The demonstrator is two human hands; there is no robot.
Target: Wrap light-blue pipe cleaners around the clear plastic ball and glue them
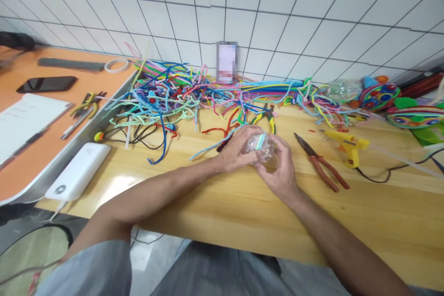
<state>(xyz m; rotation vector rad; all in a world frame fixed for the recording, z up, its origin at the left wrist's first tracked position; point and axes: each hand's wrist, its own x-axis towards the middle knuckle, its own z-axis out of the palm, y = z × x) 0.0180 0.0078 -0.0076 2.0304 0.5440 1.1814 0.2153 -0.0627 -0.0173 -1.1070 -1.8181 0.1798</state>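
Note:
My left hand (236, 149) and my right hand (281, 165) meet over the wooden table (243, 203), both closed around a small clear plastic ball (262, 146) with a light blue pipe cleaner wrapped on it. A light blue pipe cleaner strand (211, 145) trails leftward from my left hand. A large tangle of coloured pipe cleaners (180, 92) lies just beyond my hands.
Red-handled pliers (322, 162) and a yellow glue gun (347, 146) lie to the right. Yellow-handled pliers (267, 118) sit behind my hands. A white power bank (79, 171) rests at the left edge. An orange desk (21, 148) holds a phone (46, 84), a notebook and pens. Colourful decorations (379, 95) are at far right.

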